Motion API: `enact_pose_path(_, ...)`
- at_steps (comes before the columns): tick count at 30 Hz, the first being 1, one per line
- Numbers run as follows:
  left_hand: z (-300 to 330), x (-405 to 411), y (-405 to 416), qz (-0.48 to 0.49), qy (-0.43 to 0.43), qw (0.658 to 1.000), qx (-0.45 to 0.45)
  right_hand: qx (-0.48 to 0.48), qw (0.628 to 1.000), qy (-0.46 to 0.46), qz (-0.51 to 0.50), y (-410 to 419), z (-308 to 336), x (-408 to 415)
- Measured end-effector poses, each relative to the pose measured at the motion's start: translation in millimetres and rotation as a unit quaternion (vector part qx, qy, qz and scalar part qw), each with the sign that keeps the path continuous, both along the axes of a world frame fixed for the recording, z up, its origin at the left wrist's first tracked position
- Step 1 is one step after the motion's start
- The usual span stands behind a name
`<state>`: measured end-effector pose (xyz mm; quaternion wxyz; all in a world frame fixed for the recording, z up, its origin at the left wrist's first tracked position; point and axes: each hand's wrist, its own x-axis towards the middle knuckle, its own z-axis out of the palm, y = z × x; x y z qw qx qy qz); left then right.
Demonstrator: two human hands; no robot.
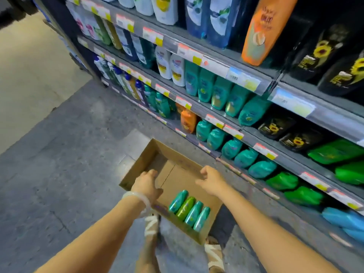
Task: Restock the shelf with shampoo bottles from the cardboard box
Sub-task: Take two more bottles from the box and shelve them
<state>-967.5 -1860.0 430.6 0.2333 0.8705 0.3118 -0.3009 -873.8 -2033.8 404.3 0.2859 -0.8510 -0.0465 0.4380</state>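
Note:
An open cardboard box (137, 166) sits low in front of me, beside the shelving and over my feet. My left hand (146, 183) grips its left wall and my right hand (211, 181) grips its right wall, fingers curled over the rims. Several teal and green shampoo bottles (189, 210) lie side by side at the near end of the box; the far end shows bare cardboard. Matching teal bottles (232, 148) stand in a row on a lower shelf (248, 137) to the right, and more teal bottles (218, 92) fill the shelf above.
The shelving runs along the right, packed with white, blue, orange (264, 30), black (323, 50) and bright green bottles (283, 181). Price-tag strips line the shelf edges. Grey concrete floor (69, 144) lies to the left. My sandalled feet (151, 225) show below the box.

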Motion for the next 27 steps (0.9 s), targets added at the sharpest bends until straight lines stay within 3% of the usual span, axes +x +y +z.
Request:
enact_pose_path(6,-130,37,53,-0.127,0.111,0.984,-0.052,-0.080,0.978,0.066,-0.179,16,-137,-23)
enact_pose_path(11,-263,42,79,-0.159,0.159,0.973,-0.048,-0.105,0.961,0.128,-0.219,33,-276,-75)
enact_pose_path(21,-524,-5,52,-0.119,0.228,0.960,-0.112,-0.100,0.919,0.184,-0.333,56,-522,-133)
enact_pose_path(27,-602,-15,24,-0.020,0.225,0.958,-0.180,-0.192,0.896,0.177,-0.358,70,-585,-145)
